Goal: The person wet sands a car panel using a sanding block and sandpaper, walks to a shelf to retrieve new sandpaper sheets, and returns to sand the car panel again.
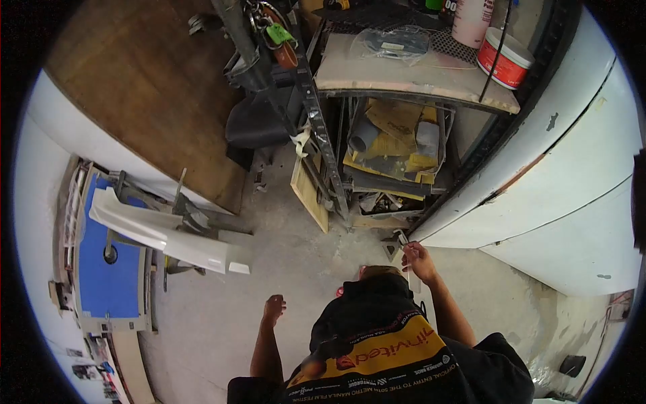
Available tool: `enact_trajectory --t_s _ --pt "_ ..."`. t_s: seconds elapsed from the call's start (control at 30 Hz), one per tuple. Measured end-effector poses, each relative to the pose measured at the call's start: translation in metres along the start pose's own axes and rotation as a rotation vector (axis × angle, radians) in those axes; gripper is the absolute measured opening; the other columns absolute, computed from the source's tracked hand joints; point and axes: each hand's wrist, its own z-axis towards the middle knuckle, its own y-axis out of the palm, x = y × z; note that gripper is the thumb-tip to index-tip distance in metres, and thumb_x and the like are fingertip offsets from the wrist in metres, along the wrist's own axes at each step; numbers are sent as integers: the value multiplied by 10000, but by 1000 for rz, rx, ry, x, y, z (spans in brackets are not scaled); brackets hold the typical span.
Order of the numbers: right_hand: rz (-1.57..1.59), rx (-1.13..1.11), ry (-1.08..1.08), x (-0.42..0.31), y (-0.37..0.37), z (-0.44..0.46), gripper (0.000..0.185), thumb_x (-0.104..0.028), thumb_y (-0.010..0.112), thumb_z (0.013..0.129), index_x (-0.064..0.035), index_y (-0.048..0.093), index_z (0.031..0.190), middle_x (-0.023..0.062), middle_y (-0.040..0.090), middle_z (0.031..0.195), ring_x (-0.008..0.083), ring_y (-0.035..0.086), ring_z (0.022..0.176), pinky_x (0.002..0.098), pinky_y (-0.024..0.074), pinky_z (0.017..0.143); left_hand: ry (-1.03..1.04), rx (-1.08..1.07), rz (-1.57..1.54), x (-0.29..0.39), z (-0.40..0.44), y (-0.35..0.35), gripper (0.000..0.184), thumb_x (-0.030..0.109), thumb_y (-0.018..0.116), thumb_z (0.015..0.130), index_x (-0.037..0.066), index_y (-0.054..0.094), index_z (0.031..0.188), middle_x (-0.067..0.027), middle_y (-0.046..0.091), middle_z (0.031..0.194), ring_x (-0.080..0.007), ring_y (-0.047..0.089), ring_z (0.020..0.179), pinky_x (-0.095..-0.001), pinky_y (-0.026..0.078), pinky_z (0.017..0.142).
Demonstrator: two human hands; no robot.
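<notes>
My left hand [274, 308] hangs low over the concrete floor, fingers loosely bent and slightly apart, with nothing visible in them. On the other side, my right hand [418, 261] is raised close to the lower edge of the white car panel [538, 195]. Its thumb and fingers come together around something small and pale that I cannot make out. Just beyond those fingertips a small metal stand [392, 246] rests on the floor. My black shirt with a yellow print [383, 353] fills the bottom middle of the view.
Ahead stands a metal rack with a shelf [404, 75] bearing a red-and-white tub [505, 59] and a pink bottle [473, 23]. Sandpaper sheets [390, 145] lie below. To the left are a white bumper-like part [158, 236], a blue board [111, 269] and a brown wooden panel [148, 81].
</notes>
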Motion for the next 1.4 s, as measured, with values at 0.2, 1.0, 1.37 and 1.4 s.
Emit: enact_trajectory --t_s 0.2,1.0,1.37,1.4 --pt "-494 205 -517 -81 37 49 259 -253 669 977 -27 650 1101 142 670 911 274 665 848 368 517 776 172 181 -436 12 37 47 333 335 527 1007 87 671 1177 -72 719 894 -161 663 737 -325 511 585" --pt "503 351 147 -89 41 91 372 -111 670 972 -143 545 1320 45 674 924 135 588 665 320 526 606 -119 5 -426 -17 72 35 412 358 594 990 84 599 1298 -160 718 1118 -299 710 898 -435 563 716" --pt "840 817 55 -100 57 122 229 -221 702 987 -91 595 1142 19 618 861 117 570 743 330 489 634 260 -327 -66 130 73 81 448 408 591 1035 76 588 1336 -129 706 1157 -233 711 953 -364 544 819" --pt "865 722 0 -92 52 132 202 -224 692 995 -114 593 1131 6 621 884 114 567 746 325 497 641 285 -336 -18 151 60 93 454 416 589 1038 70 590 1331 -123 708 1150 -225 711 958 -353 541 825"
